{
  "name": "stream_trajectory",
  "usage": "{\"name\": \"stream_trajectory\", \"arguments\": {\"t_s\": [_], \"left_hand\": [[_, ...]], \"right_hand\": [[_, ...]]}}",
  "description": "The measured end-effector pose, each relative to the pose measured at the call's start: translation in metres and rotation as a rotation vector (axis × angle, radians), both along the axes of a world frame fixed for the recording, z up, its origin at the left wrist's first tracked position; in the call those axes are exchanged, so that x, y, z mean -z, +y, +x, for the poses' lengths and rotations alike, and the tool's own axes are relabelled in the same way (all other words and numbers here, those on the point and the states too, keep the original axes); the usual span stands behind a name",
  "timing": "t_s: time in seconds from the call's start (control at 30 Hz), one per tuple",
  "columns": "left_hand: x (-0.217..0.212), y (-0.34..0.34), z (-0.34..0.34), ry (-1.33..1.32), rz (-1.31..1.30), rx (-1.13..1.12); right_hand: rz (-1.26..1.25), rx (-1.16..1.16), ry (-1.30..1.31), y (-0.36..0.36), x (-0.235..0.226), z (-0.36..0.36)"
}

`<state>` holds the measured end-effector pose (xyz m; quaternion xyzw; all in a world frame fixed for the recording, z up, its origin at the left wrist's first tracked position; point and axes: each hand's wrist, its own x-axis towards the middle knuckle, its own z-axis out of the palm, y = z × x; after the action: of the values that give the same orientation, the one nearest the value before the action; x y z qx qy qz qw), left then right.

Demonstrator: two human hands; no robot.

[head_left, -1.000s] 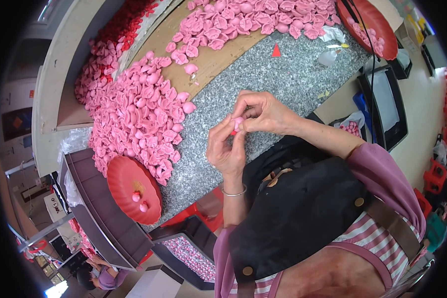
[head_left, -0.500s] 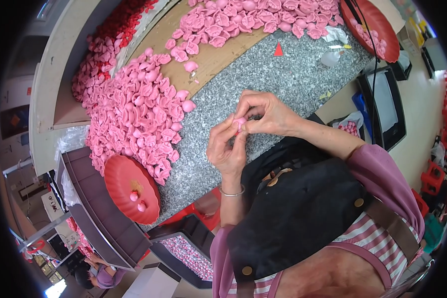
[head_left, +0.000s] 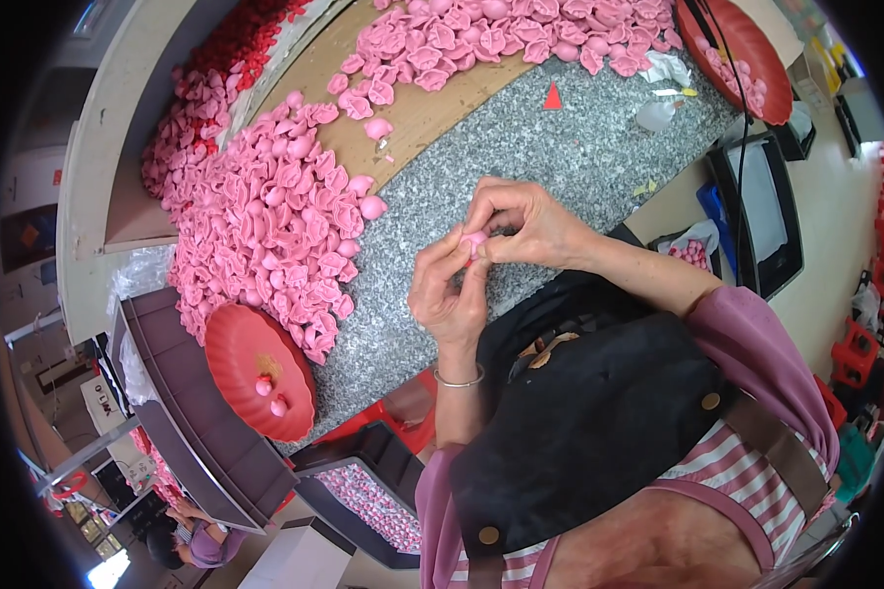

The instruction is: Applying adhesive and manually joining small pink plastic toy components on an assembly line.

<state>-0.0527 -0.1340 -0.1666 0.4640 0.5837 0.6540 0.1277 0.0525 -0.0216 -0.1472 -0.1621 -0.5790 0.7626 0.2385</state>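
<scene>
Left hand: the left hand (head_left: 449, 294) is up over the granite table (head_left: 580, 147), fingers curled, thumb and fingertips pinching a small pink piece (head_left: 474, 241) from the left side.
Right hand: the right hand (head_left: 525, 224) comes in from the other side, fingertips closed on the same pink piece, so both hands meet right at it.
Pink piece: held between the two hands, above the speckled tabletop, just in front of the person's chest, not touching the table.
Bracelet: a thin bangle (head_left: 459, 380) sits on the left wrist.
Pile: a big heap of pink pieces (head_left: 265, 221) lies on the table to the left of the hands, well apart from them; more of them spread along the brown board (head_left: 432, 108) farther back.
Red plates: one red plate (head_left: 241, 353) sits at the near left table edge with two pink pieces on it; another red plate (head_left: 732, 34) is at the far right.
Triangle: a small red triangle (head_left: 552, 96) lies on the granite beyond the hands.
</scene>
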Motion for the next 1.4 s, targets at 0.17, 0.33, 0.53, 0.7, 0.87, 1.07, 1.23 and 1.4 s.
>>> {"name": "stream_trajectory", "arguments": {"t_s": [0.17, 0.33, 0.53, 0.7, 0.87, 1.07, 1.23, 1.4], "left_hand": [[-0.0001, 0.0005, 0.0011, -0.002, -0.001, -0.004], [0.0010, -0.0011, 0.0003, 0.001, -0.003, -0.009], [0.0010, -0.0010, 0.0002, 0.016, -0.001, -0.014], [0.0010, -0.0005, 0.0005, 0.014, 0.008, -0.010], [0.0013, -0.0011, 0.0009, 0.007, 0.009, -0.013], [0.0009, -0.0009, 0.0004, 0.021, 0.006, -0.019], [0.0014, -0.0005, 0.0004, 0.030, 0.005, -0.028], [0.0011, 0.0001, 0.0014, 0.032, 0.010, -0.035]], "right_hand": [[0.007, -0.003, 0.001, 0.0013, 0.0008, 0.0010], [0.009, -0.006, 0.008, 0.0003, -0.0002, 0.0001], [0.002, -0.008, 0.008, 0.0006, -0.0008, 0.0003], [-0.010, -0.015, 0.008, 0.0006, -0.0014, 0.0003], [-0.028, -0.041, -0.011, 0.0012, -0.0011, 0.0016], [-0.031, -0.048, -0.007, 0.0018, 0.0000, 0.0009], [-0.030, -0.057, -0.004, 0.0030, 0.0008, 0.0007], [-0.041, -0.064, 0.004, 0.0033, 0.0020, 0.0012]]}}
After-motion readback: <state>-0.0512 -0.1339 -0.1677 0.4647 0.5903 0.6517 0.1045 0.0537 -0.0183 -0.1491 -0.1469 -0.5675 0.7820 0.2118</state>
